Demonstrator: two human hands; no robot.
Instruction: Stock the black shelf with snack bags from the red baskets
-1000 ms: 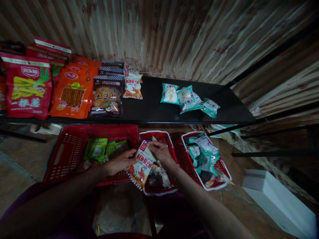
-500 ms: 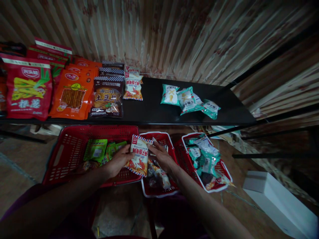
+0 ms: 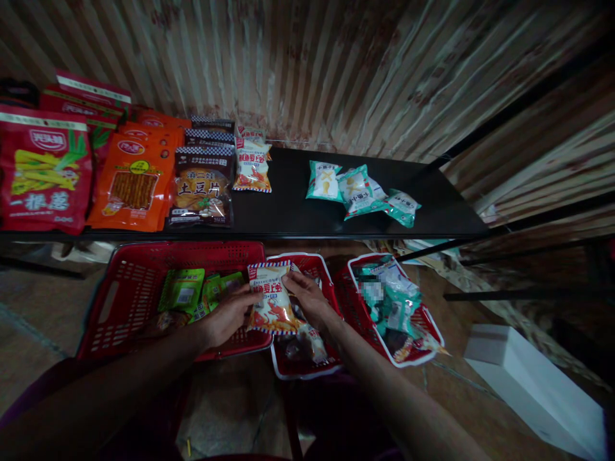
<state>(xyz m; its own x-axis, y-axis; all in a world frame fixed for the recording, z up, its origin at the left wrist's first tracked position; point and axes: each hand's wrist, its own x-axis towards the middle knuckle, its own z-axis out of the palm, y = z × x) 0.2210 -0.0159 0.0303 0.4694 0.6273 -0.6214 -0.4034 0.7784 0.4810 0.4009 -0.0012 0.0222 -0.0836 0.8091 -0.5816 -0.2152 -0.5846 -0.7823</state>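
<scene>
Between my two hands is a white and orange snack bag (image 3: pixel 271 299) with striped edges and red lettering, its front facing me. My left hand (image 3: pixel 234 314) grips its left side. At the right edge my right hand (image 3: pixel 307 296) holds it, fingers against the upper corner. The bag hangs over the gap between a large red basket (image 3: pixel 108 288) and a smaller red basket with a white rim (image 3: pixel 307 376). Similar snack bags (image 3: pixel 252 168) stand on the black shelf beside brown potato-chip bags (image 3: pixel 204 186).
Teal and white bags (image 3: pixel 358 191) lie on the black shelf (image 3: pixel 293 214). More teal bags fill another red basket (image 3: pixel 435 336) at the right. Green packets (image 3: pixel 182 291) lie in the large basket. Orange bags (image 3: pixel 134 179) and red bags (image 3: pixel 45 169) stand at left. A white box (image 3: pixel 533 384) sits on the floor.
The snack bag has been turned more upright and squarer to me, still between both hands. The whole view has shifted slightly.
</scene>
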